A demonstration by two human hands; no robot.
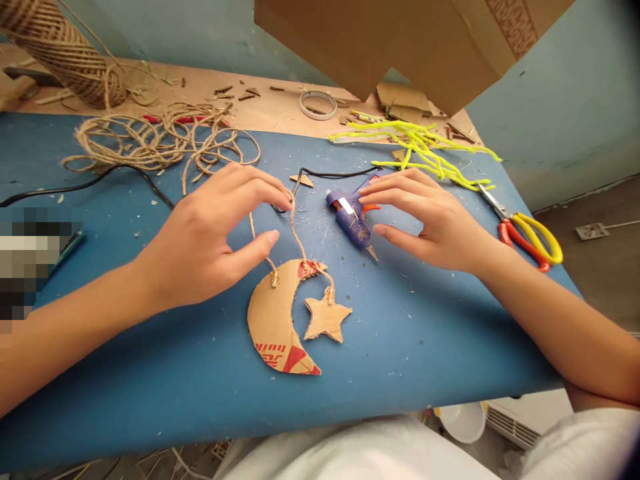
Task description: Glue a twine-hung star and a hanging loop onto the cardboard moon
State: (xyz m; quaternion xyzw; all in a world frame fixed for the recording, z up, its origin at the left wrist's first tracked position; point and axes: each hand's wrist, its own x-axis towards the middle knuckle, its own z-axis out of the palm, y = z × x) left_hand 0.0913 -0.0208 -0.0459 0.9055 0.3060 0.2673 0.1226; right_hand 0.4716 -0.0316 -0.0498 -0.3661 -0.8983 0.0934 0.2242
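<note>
A cardboard crescent moon (273,327) with a small cardboard star (326,319) tied to it lies on the blue board (400,347). A jute twine loop (298,235) runs up from the moon to my left hand (210,233), whose fingertips pinch the top of the loop. My right hand (425,217) hovers with fingers spread just right of a purple glue gun (353,220) lying on the board, its fingertips close to the handle; I cannot tell if they touch it.
Loose jute twine (160,137) and a twine spool (65,53) lie at the back left. Yellow pipe cleaners (420,143), a tape ring (318,104) and cardboard scraps sit behind. Yellow-red scissors (525,230) rest at the right edge. A cardboard box (400,40) overhangs.
</note>
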